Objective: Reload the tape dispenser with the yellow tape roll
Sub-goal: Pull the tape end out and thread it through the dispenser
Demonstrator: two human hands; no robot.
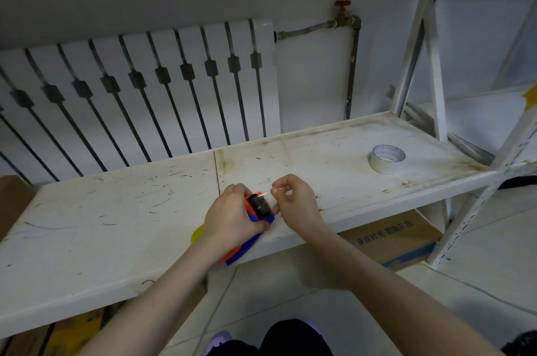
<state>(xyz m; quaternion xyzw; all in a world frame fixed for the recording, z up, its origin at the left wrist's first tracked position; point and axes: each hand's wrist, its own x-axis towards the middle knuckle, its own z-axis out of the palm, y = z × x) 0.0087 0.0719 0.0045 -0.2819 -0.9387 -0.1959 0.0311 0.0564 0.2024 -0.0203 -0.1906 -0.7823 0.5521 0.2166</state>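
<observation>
The left hand (232, 217) was wrapped closed around the tape dispenser (255, 219), holding it over the front edge of the white shelf (116, 210). The dispenser had an orange and blue plastic body with a black roller (261, 206) at its front end; its blue and orange handle stuck out below the wrist, past the shelf edge. A sliver of the yellow tape roll (197, 233) showed at the left of the hand, mostly hidden by it. The right hand (293, 201) was just beside the roller, thumb and forefinger pinched shut on a thin, pale end of tape (267, 192) stretched from the roller. Farther right on the shelf, well apart, a whitish tape roll (386, 158) lay flat. A cardboard box (398, 236) sat on the floor beneath.
</observation>
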